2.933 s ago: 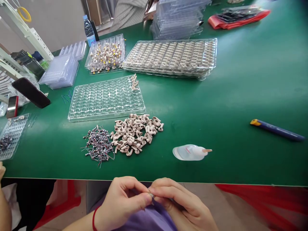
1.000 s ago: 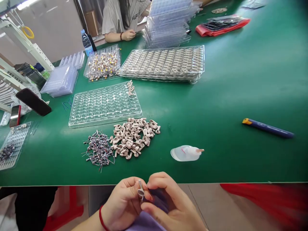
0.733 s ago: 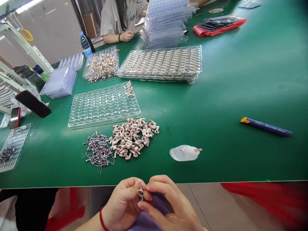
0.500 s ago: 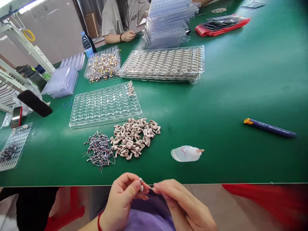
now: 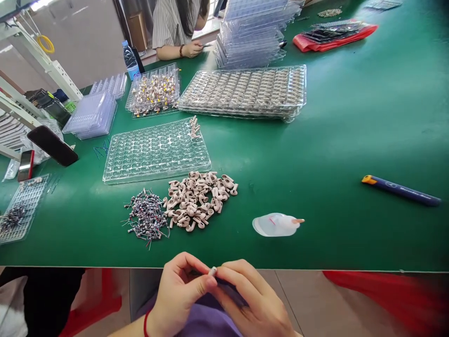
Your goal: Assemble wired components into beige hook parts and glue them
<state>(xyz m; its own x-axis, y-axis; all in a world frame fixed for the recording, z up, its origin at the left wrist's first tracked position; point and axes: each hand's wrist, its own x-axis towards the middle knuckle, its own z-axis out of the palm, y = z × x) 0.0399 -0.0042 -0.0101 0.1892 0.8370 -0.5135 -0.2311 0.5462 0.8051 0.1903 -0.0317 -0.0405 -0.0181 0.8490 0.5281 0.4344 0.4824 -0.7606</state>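
My left hand (image 5: pixel 185 292) pinches a small pale earbud shell (image 5: pixel 212 271) between thumb and forefinger, just past the table's front edge. Most of the shell is hidden by the fingers. Close against it is my right hand (image 5: pixel 250 295), its fingertips pressed together at the shell's side; whatever they hold is out of sight. On the table beyond lie a pile of beige earbud shells (image 5: pixel 196 201) and, to its left, a heap of tiny wired parts (image 5: pixel 147 217). A translucent squeeze bottle (image 5: pixel 275 225) with an orange-brown tip lies on its side to the right.
Behind the piles sits a clear compartment tray (image 5: pixel 157 152) with a few shells in one corner. Farther back are filled trays (image 5: pixel 242 93), a tray of white-and-yellow parts (image 5: pixel 154 93) and tall stacked trays (image 5: pixel 249 42). A blue pen-like tool (image 5: pixel 401 189) lies right. A person (image 5: pixel 175 28) sits opposite.
My right hand has moved left, so its fingertips now meet the shell in my left hand. The shell has turned within the left fingers. The view has shifted slightly.
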